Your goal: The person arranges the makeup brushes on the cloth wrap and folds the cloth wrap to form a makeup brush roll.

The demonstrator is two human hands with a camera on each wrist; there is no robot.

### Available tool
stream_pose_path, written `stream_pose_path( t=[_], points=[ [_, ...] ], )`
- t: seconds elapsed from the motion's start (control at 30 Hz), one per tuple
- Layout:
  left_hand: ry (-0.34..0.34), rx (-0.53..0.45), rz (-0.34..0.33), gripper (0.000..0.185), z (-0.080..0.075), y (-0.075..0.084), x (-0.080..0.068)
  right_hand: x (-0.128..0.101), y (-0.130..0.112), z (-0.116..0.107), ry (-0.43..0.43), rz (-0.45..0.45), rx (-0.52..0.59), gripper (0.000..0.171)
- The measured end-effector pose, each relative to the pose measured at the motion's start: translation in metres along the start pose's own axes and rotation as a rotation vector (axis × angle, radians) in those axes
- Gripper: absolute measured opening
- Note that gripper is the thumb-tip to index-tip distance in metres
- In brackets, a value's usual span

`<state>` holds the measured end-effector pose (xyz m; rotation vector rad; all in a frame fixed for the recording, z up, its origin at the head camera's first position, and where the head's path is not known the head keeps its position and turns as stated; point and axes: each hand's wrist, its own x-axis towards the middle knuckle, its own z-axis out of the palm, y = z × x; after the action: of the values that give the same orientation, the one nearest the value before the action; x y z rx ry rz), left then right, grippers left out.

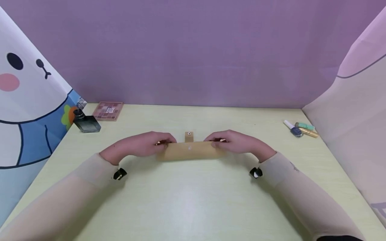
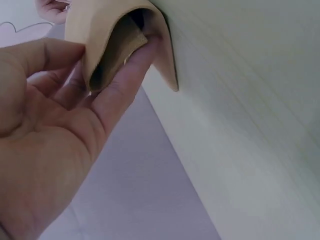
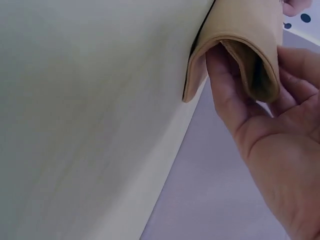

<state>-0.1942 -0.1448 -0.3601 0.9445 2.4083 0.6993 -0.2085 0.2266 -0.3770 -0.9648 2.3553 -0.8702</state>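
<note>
A tan, leather-like roll-up case lies across the table's middle, partly rolled. A short tab with a snap stud sticks up from its far side. My left hand holds the left end, and my right hand holds the right end. In the left wrist view, the thumb reaches inside the curl of the case while the fingers grip its outer layer. The right wrist view has the right hand pinching the other end alike, a folded layer showing inside. Its contents, if any, are hidden.
At the back left are a dark glass bottle and a pink checked flat case. On the right lie a dark blue bottle with a white cap, a green tube and a gold tube. A purple backdrop stands behind.
</note>
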Motion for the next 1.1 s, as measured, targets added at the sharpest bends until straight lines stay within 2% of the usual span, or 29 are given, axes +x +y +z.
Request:
stream_pose_path(
  t=[0.17, 0.3, 0.5, 0.57, 0.7, 0.8, 0.9, 0.97, 1.1],
  points=[
    [0.046, -0.004, -0.100, 0.037, 0.002, -0.004, 0.011, 0.009, 0.003, 0.000, 0.030, 0.035, 0.003, 0.034],
    [0.051, -0.013, -0.160, 0.037, 0.002, -0.004, 0.018, 0.014, 0.000, 0.000, 0.047, 0.061, -0.021, 0.034],
    [0.052, 0.038, -0.201, 0.037, 0.005, -0.003, 0.028, 0.022, -0.003, 0.004, 0.063, 0.084, -0.084, 0.032],
    [0.069, 0.105, -0.195, 0.035, 0.007, -0.001, 0.030, 0.023, -0.005, 0.005, 0.073, 0.071, -0.133, 0.030],
    [0.104, 0.316, -0.182, 0.031, 0.013, 0.007, 0.030, 0.025, -0.011, 0.007, 0.116, 0.019, -0.246, 0.025],
    [0.127, 0.433, -0.172, 0.028, 0.016, 0.014, 0.031, 0.027, -0.014, 0.007, 0.132, 0.007, -0.290, 0.029],
    [0.160, 0.444, -0.179, 0.027, 0.019, 0.020, 0.035, 0.030, -0.017, 0.005, 0.113, 0.029, -0.288, 0.039],
    [0.180, 0.415, -0.193, 0.029, 0.020, 0.023, 0.039, 0.032, -0.019, 0.003, 0.088, 0.054, -0.280, 0.045],
    [0.186, 0.343, -0.215, 0.045, 0.025, 0.027, 0.049, 0.038, -0.022, -0.001, 0.017, 0.091, -0.237, 0.055]
  ],
)
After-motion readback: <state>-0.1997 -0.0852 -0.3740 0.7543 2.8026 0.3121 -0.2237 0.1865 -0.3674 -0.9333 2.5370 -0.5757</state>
